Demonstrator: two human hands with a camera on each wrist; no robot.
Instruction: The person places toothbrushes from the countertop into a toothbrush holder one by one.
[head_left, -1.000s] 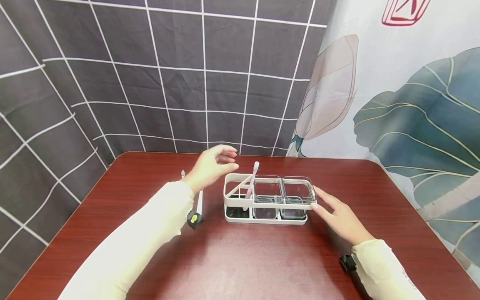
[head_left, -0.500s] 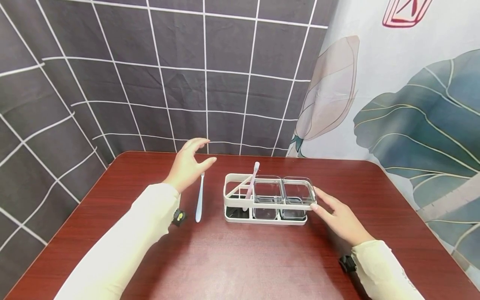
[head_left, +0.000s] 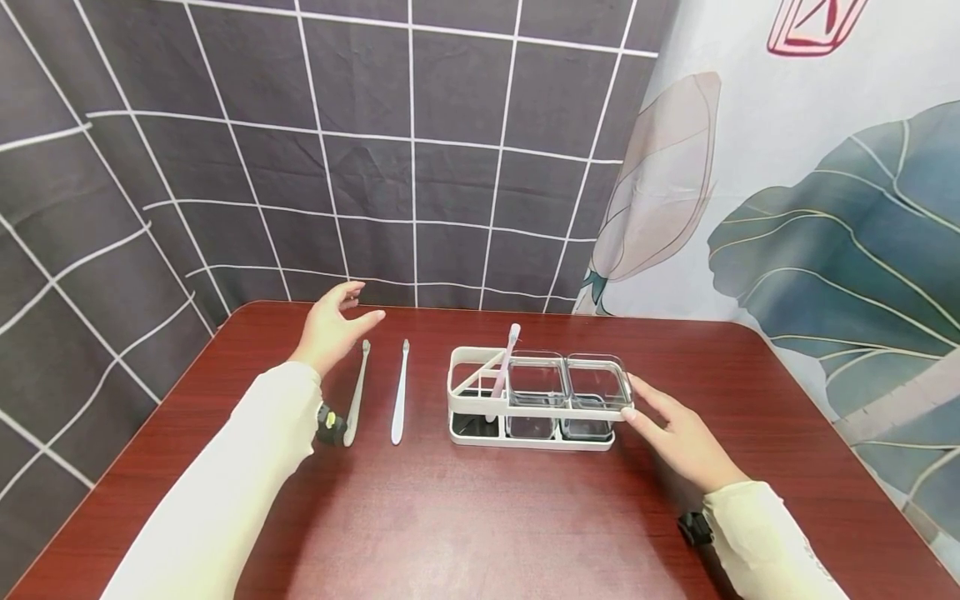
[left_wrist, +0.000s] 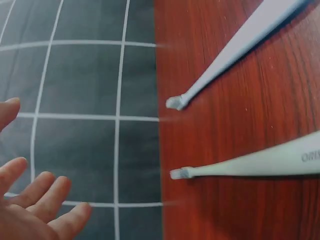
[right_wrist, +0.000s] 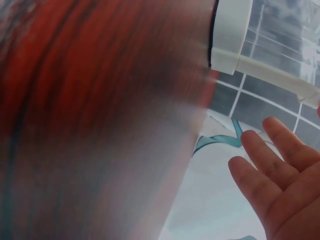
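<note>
In the head view my left hand (head_left: 336, 329) hovers, fingers spread and holding nothing, just behind and left of a pale green toothbrush (head_left: 357, 396). Beside that brush lies a light blue toothbrush (head_left: 401, 396); the left wrist view shows both brush heads pointing to the table's far edge. A white toothbrush holder (head_left: 555, 412) stands at the middle, with a pink toothbrush (head_left: 501, 375) leaning in its left compartment. Two clear square cups (head_left: 597, 379) fill its other compartments. My right hand (head_left: 678, 433) touches the holder's right end with thumb and forefinger, its other fingers loosely extended in the right wrist view (right_wrist: 280, 175).
The dark red wooden table (head_left: 480, 517) ends at a far edge just behind the brushes. Behind it hang a grey curtain with white grid lines (head_left: 360, 183) and a white leaf-patterned curtain (head_left: 750, 275) on the right.
My left hand has moved left, away from the holder, passing over the light blue toothbrush to the pale green one. Both brushes are now uncovered. The right hand and the holder stay in place.
</note>
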